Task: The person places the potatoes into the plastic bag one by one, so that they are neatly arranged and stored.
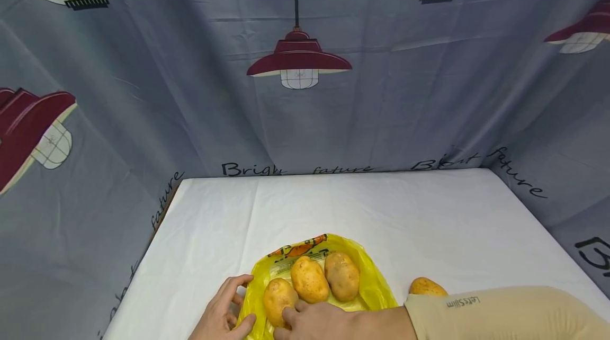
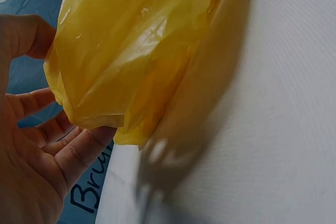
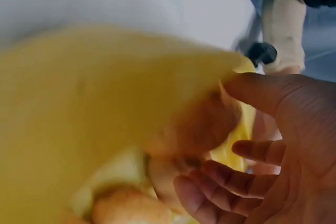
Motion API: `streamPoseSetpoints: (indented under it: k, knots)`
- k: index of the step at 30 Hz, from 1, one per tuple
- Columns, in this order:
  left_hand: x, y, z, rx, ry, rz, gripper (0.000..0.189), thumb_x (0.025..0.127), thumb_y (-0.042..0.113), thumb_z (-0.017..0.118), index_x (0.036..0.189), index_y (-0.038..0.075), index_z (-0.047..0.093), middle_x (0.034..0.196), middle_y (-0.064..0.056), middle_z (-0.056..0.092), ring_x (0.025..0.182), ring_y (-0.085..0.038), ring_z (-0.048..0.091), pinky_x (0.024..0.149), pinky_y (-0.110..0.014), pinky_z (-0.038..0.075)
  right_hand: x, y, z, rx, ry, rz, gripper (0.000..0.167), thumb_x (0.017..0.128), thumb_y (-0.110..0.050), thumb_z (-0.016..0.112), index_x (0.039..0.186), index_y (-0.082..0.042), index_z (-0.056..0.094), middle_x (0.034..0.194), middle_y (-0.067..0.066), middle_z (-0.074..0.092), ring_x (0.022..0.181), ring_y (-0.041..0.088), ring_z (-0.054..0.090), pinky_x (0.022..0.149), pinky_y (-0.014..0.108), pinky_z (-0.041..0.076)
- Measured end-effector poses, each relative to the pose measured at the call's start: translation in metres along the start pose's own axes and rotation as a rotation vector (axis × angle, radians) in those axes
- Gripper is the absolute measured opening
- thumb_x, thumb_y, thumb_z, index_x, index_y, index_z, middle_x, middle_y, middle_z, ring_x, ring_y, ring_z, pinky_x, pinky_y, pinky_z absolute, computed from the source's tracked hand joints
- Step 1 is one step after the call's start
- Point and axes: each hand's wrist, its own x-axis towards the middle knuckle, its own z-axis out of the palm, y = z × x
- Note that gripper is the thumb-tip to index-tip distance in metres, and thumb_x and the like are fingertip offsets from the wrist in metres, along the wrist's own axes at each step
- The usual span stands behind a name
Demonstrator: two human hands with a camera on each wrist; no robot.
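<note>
A yellow plastic bag [image 1: 374, 282] lies with its mouth spread toward me in the head view. Three potatoes show inside: a left potato [image 1: 278, 297], a middle potato [image 1: 308, 278] and a right potato [image 1: 342, 276]. My left hand [image 1: 221, 312] holds the bag's left edge, thumb and fingers spread along the yellow plastic [image 2: 126, 51]. Inside the mouth, my right hand [image 1: 312, 323] has its fingertips at the left potato. In the right wrist view its fingers [image 3: 231, 184] are loosely bent beside the potatoes, and the thumb lies along the bag's edge.
Another potato [image 1: 426, 286] lies on the white-covered table [image 1: 333, 202] to the right of the bag, partly hidden behind my right sleeve [image 1: 500, 311]. Grey-blue curtains [image 1: 305, 128] printed with lamps surround the table at the back and sides.
</note>
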Motion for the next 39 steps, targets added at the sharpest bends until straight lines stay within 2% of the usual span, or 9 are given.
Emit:
streamPoseSetpoints:
  k: [4,11,16,19,22,27,31,33,39]
  knots:
    - [0.000,0.000,0.001,-0.009,-0.007,-0.037,0.053,0.093,0.017,0.072,0.139,0.006,0.049,0.129,-0.016,0.048,0.080,-0.008,0.055,0.055,-0.029,0.054,-0.011,0.006,-0.014,0.012,0.002,0.043,0.030,0.099,-0.049,0.059,0.121,-0.028,0.060,0.107,-0.011,0.058,0.085,0.004,0.054,0.063,0.019,0.047]
    - [0.001,0.000,0.004,-0.010,-0.004,-0.063,0.054,0.093,0.018,0.072,0.140,0.005,0.049,0.130,-0.017,0.048,0.079,-0.009,0.055,0.054,-0.030,0.054,-0.044,0.027,-0.033,-0.046,0.188,0.171,0.037,0.089,-0.049,0.073,0.110,-0.021,0.060,0.090,-0.007,0.053,0.075,0.009,0.049,0.058,0.023,0.044]
    - [0.001,0.001,0.004,-0.010,-0.008,-0.037,0.053,0.093,0.015,0.071,0.140,0.005,0.048,0.130,-0.018,0.048,0.078,-0.008,0.055,0.053,-0.030,0.054,-0.070,0.048,-0.038,0.058,0.227,0.288,0.049,0.090,-0.045,0.074,0.125,-0.013,0.061,0.110,0.003,0.060,0.095,0.019,0.057,0.073,0.031,0.053]
    - [0.002,0.002,0.003,-0.003,-0.012,-0.007,0.053,0.093,0.012,0.070,0.140,0.005,0.048,0.131,-0.019,0.047,0.078,-0.008,0.055,0.053,-0.030,0.054,-0.086,0.062,-0.035,0.178,0.267,0.394,0.055,0.091,-0.041,0.075,0.132,-0.008,0.060,0.125,0.011,0.060,0.111,0.030,0.057,0.082,0.044,0.055]
    - [0.002,0.003,0.002,0.007,-0.014,0.003,0.052,0.093,0.011,0.070,0.140,0.005,0.048,0.131,-0.019,0.047,0.079,-0.008,0.054,0.052,-0.029,0.053,-0.103,0.076,-0.034,0.323,0.296,0.533,0.059,0.091,-0.041,0.074,0.136,-0.006,0.059,0.133,0.017,0.057,0.120,0.037,0.054,0.092,0.053,0.051]
    - [0.003,0.004,0.002,0.015,-0.014,-0.002,0.053,0.092,0.010,0.071,0.140,0.006,0.048,0.131,-0.017,0.048,0.079,-0.009,0.052,0.052,-0.029,0.052,-0.142,0.100,-0.031,0.522,0.344,0.740,0.071,0.092,-0.053,0.068,0.142,-0.004,0.054,0.140,0.023,0.053,0.127,0.047,0.049,0.097,0.064,0.043]
    - [0.003,0.004,0.003,0.012,-0.013,-0.012,0.053,0.092,0.010,0.071,0.140,0.005,0.049,0.131,-0.017,0.048,0.079,-0.009,0.053,0.052,-0.029,0.052,-0.178,0.119,-0.021,0.702,0.353,0.858,0.079,0.095,-0.058,0.061,0.146,-0.001,0.047,0.141,0.027,0.051,0.126,0.050,0.048,0.091,0.063,0.047]
    - [0.003,0.004,0.003,0.013,-0.010,-0.014,0.053,0.092,0.011,0.071,0.139,0.005,0.049,0.131,-0.017,0.048,0.078,-0.008,0.053,0.052,-0.029,0.052,-0.197,0.128,-0.012,0.834,0.339,0.904,0.079,0.096,-0.057,0.060,0.149,0.000,0.042,0.142,0.029,0.049,0.125,0.051,0.049,0.087,0.059,0.050]
    - [0.003,0.003,0.004,0.014,-0.006,-0.014,0.052,0.092,0.011,0.071,0.139,0.005,0.049,0.130,-0.017,0.048,0.078,-0.008,0.053,0.052,-0.029,0.052,-0.247,0.148,0.031,1.242,0.330,1.000,0.078,0.103,-0.049,0.053,0.152,0.005,0.026,0.150,0.035,0.032,0.132,0.054,0.038,0.087,0.055,0.053]
